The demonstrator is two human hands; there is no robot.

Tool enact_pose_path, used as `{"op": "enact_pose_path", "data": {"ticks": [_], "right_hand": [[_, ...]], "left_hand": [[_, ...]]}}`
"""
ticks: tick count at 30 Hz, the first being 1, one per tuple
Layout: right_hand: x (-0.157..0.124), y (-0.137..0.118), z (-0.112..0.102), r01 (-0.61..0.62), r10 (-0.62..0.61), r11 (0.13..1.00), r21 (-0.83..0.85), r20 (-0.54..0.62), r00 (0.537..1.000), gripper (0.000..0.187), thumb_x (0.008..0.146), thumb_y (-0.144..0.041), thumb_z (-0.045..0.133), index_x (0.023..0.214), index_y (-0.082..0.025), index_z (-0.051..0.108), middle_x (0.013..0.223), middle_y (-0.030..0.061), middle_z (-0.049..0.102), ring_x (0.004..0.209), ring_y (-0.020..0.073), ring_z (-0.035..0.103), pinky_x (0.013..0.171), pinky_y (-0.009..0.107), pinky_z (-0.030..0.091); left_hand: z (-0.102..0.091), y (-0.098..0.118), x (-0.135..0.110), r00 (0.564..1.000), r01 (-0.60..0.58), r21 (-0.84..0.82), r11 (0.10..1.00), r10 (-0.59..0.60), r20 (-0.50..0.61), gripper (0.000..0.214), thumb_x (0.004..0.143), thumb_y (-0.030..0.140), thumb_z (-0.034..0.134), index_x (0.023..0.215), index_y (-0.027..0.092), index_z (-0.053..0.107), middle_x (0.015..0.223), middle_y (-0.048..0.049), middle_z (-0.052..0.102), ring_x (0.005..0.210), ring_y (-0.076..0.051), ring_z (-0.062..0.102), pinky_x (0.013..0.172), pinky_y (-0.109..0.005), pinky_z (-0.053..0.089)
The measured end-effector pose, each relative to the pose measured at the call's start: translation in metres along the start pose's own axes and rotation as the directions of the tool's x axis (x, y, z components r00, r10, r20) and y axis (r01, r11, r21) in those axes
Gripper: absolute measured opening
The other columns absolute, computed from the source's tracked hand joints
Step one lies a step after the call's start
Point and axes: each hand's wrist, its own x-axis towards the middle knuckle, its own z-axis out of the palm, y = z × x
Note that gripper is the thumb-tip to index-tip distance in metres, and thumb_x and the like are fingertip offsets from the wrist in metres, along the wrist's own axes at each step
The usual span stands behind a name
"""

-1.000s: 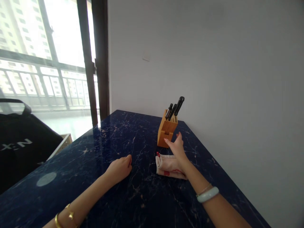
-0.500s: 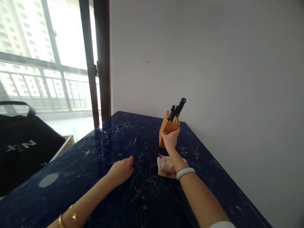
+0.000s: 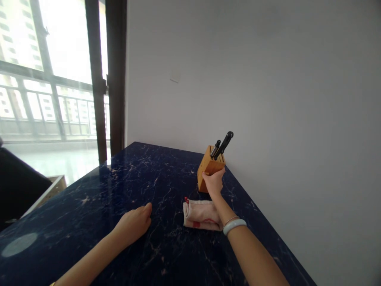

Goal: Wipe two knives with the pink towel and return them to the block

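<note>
My right hand point(image 3: 213, 182) grips the front of a wooden knife block point(image 3: 210, 162), its fingers covering the block's lower face. Black knife handles point(image 3: 223, 145) stick up from the slots, tilted to the right. Just in front of the block lies a folded off-white cloth point(image 3: 201, 215) with red marks, close to my right wrist. My left hand point(image 3: 133, 225) rests on the dark blue marble counter point(image 3: 89, 198), fingers loosely curled around nothing, some way left of the cloth.
A white wall runs along the counter's right edge. A dark-framed glass door point(image 3: 101, 83) stands behind the far left corner. At the left, beyond the counter edge, are a black bag point(image 3: 20, 182) and a pale box rim point(image 3: 50, 190).
My right hand has moved forward from above the cloth onto the knife block. The view has swung, shifting everything left in the picture. My left hand stays on the counter.
</note>
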Motion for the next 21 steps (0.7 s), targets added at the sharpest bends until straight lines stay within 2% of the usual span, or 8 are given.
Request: {"op": "enact_pose_path", "data": {"ticks": [8, 15, 21], "right_hand": [[0.0004, 0.0008, 0.0005, -0.016, 0.016, 1.000, -0.010, 0.001, 1.000, 0.093, 0.062, -0.047, 0.060, 0.133, -0.012, 0.010, 0.115, 0.0173, 0.052, 0.097, 0.0302, 0.057, 0.076, 0.039, 0.045], [-0.0023, -0.0002, -0.0007, -0.005, 0.005, 1.000, -0.006, -0.012, 1.000, 0.091, 0.064, -0.046, 0.058, 0.133, -0.012, 0.009, 0.119, 0.0175, 0.049, 0.100, 0.0294, 0.056, 0.076, 0.038, 0.046], [0.0003, 0.0040, 0.0025, -0.005, 0.005, 1.000, -0.002, -0.028, 1.000, 0.095, 0.062, -0.048, 0.059, 0.134, -0.013, 0.007, 0.124, 0.0190, 0.044, 0.100, 0.0328, 0.055, 0.076, 0.042, 0.045]], "left_hand": [[0.0024, -0.0028, 0.0015, 1.000, -0.011, -0.003, 1.000, 0.011, 0.014, 0.016, 0.079, 0.016, 0.031, 0.087, 0.019, 0.045, 0.085, -0.0076, 0.064, 0.076, -0.022, 0.063, 0.067, -0.031, 0.043], [0.0011, -0.0029, 0.0017, 1.000, -0.015, -0.017, 1.000, 0.016, 0.014, 0.018, 0.079, 0.015, 0.031, 0.088, 0.019, 0.046, 0.084, -0.0075, 0.064, 0.075, -0.021, 0.063, 0.066, -0.030, 0.043], [0.0031, -0.0049, 0.0031, 1.000, -0.018, -0.018, 1.000, 0.018, 0.025, 0.019, 0.080, 0.016, 0.031, 0.091, 0.018, 0.045, 0.090, -0.0093, 0.063, 0.080, -0.022, 0.062, 0.070, -0.031, 0.043]]}}
